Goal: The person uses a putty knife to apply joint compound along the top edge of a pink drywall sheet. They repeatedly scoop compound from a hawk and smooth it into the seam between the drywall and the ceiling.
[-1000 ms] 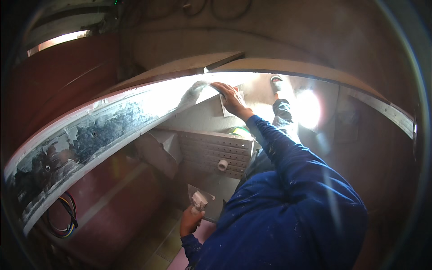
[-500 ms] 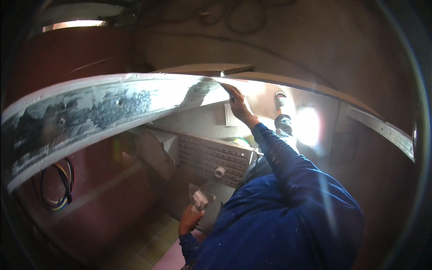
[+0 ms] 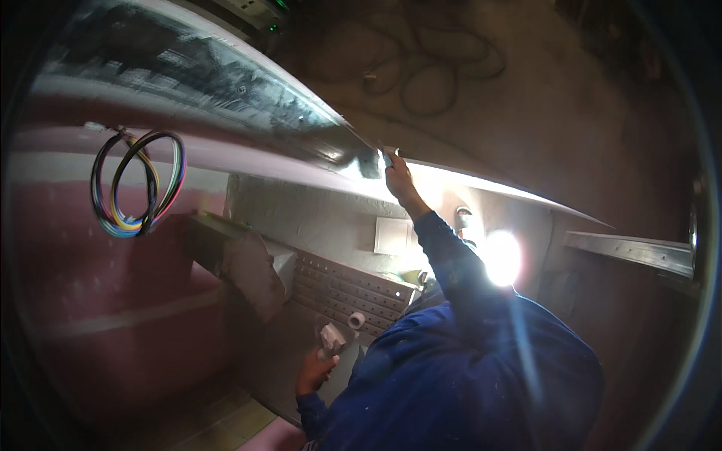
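right hand (image 3: 398,177): stretched up high, pressing a small flat scraper (image 3: 386,156) against the smeared ceiling edge (image 3: 226,83), grip closed on it
left hand (image 3: 314,370): down low, wrapped around a trowel loaded with filler (image 3: 332,338)
risk: at full reach the blade could skid off the edge or gouge it
risk two: trowel looks tilted, so filler might drop on the perforated panel (image 3: 346,289)
also: bright lamp (image 3: 502,258) glare may hide missed spots

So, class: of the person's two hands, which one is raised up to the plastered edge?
The right hand, stretched high with a small blade at the white-smeared edge; the left hand stays low, holding a putty-laden trowel.
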`<action>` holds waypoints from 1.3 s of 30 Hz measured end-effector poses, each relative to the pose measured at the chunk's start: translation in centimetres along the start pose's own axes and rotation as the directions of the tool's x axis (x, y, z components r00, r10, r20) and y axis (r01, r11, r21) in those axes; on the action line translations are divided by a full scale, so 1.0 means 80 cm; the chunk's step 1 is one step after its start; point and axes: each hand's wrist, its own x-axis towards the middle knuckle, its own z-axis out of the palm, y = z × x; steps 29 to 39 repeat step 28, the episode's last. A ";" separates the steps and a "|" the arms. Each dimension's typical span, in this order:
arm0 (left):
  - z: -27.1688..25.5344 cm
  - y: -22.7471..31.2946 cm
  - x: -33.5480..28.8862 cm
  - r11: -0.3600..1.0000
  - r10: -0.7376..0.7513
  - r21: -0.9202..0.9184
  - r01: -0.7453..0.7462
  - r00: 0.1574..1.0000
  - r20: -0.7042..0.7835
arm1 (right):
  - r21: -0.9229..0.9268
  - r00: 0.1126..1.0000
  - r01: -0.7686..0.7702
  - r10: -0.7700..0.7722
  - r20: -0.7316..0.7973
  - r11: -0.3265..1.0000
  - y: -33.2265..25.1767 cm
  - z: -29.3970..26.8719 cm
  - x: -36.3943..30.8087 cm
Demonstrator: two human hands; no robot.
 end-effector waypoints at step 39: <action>-0.092 0.160 -0.106 0.359 0.891 0.665 -0.655 0.452 -0.036 | -0.044 0.083 0.993 -0.382 0.921 0.109 -0.442 -0.178 -0.352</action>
